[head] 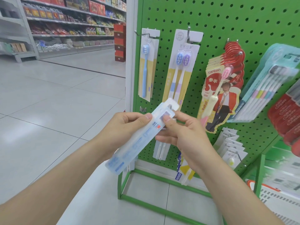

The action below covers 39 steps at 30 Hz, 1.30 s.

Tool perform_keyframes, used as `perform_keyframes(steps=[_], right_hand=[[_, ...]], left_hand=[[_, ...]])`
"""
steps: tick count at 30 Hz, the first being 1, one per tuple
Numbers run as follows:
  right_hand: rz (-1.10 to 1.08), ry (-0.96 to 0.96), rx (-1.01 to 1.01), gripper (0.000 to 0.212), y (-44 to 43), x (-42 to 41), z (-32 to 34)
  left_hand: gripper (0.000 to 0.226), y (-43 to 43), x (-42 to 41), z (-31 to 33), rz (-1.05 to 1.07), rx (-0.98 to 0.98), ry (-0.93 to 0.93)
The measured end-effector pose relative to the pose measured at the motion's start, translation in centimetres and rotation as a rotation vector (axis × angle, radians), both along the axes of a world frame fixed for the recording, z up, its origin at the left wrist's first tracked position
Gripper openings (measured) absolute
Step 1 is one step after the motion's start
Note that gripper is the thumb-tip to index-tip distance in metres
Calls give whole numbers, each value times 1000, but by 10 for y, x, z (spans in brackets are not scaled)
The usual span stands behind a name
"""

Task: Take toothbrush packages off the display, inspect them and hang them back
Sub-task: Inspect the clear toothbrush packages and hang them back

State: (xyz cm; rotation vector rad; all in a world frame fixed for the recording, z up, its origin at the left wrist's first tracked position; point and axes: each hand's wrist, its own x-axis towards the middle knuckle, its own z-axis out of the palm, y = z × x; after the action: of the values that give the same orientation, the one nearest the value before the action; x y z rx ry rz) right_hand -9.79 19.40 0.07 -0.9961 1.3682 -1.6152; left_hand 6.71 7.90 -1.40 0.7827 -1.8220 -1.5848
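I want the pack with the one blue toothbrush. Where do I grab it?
Best pinch the blue toothbrush pack low down by its two long edges, coming from the front. It hangs flat and upright on a hook through its top, so it should slide off toward you. The left hand and right hand hold the clear package now.

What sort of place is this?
Most likely a supermarket or convenience store: a green pegboard display hung with carded toothbrushes, long shelves of packaged goods across a tiled floor, and a clear toothbrush package in the left hand and right hand.
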Motion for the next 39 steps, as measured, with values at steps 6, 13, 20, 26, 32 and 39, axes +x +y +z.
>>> perform_keyframes(steps=[6,13,20,26,32,39], right_hand=[[87,16,56,28,-1,-6,-4],[148,35,48,30,-4,-2,-5],[93,-51,70,54,-7,3,-1],[88,-70,67,51,-8,4,-2],[-17,-169,92,39,-11,13,-2],[-38,51,70,43,-13,11,-1]], left_hand=[[52,-4,1,-1,25,1,-42],[87,-5,2,-2,93,-100,-29],[89,-7,5,-1,129,-200,-88],[59,-7,4,-4,134,-241,-78],[34,-9,7,-16,105,-721,-192],[25,-8,4,-22,-141,-718,-320]])
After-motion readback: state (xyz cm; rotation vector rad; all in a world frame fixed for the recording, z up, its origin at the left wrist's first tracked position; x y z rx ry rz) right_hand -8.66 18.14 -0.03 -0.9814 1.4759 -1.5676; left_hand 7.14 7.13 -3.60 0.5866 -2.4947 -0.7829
